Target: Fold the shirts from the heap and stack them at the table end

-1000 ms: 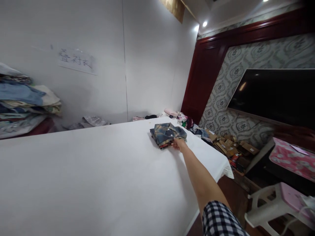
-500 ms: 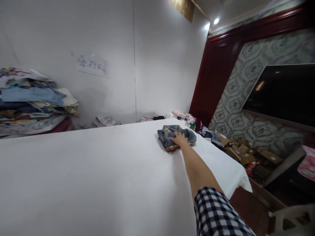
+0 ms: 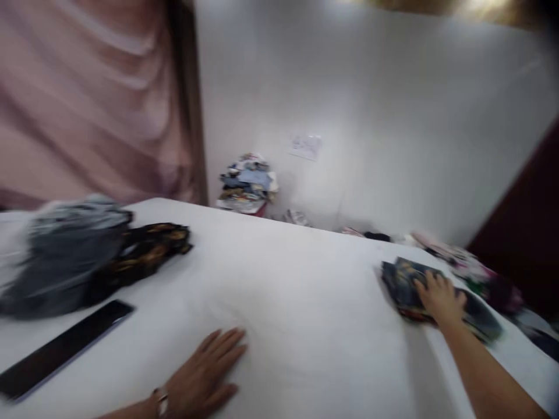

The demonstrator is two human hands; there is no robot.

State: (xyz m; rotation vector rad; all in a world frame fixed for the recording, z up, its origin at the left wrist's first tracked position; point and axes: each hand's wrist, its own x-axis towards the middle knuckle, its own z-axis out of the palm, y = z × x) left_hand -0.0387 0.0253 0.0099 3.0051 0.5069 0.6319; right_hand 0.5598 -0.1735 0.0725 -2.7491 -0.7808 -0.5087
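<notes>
Head view, blurred. The right hand point(image 3: 441, 298) lay flat, fingers spread, on a folded shirt point(image 3: 408, 286) near the table's right edge; it pressed down, not clamped. The left hand point(image 3: 205, 372) rested open, palm down, on the bare white table point(image 3: 305, 326) near the front edge, holding nothing. Hands were well apart.

The shirt looked soft, light and limp, likely to slump or unfold if lifted by one corner; best taken flat from underneath along the folded edges, or pinched at both sides of the stack.

The table had a smooth white cover, so cloth would probably slide easily. A heap of loose clothes point(image 3: 78, 262) sat at the left edge, with a flat black bar point(image 3: 61, 349) just in front of it. A stack of clothes point(image 3: 247, 183) stood against the white wall point(image 3: 371, 116) beyond the far edge, with a paper note point(image 3: 305, 145) above it. A pink curtain point(image 3: 87, 99) hung at left.
</notes>
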